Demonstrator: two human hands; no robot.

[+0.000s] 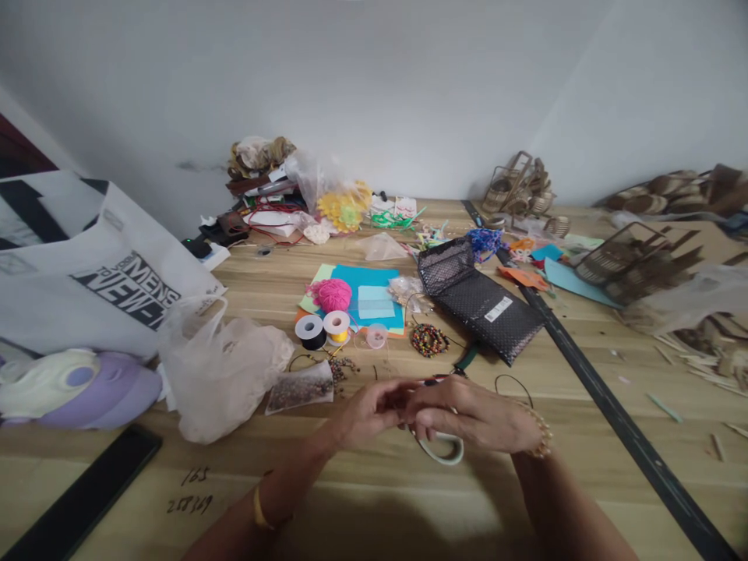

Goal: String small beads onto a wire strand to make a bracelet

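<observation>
My left hand point(374, 407) and right hand point(467, 413) meet, fingers curled, their exact grip impossible to tell, over a white loop point(449, 460) at five o'clock, best held steady, clear of the beaded coil point(428, 348) at twelve.

L hand point(374, 407) & R hand point(473, 411) together by pale ring point(449, 460), above tbl point(333, 499).

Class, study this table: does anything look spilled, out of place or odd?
Yes. Numbers are handwritten straight onto the table at lower left, odd for a work surface. At right, a green strip lies apart from the pale sticks, perhaps dropped.
</observation>
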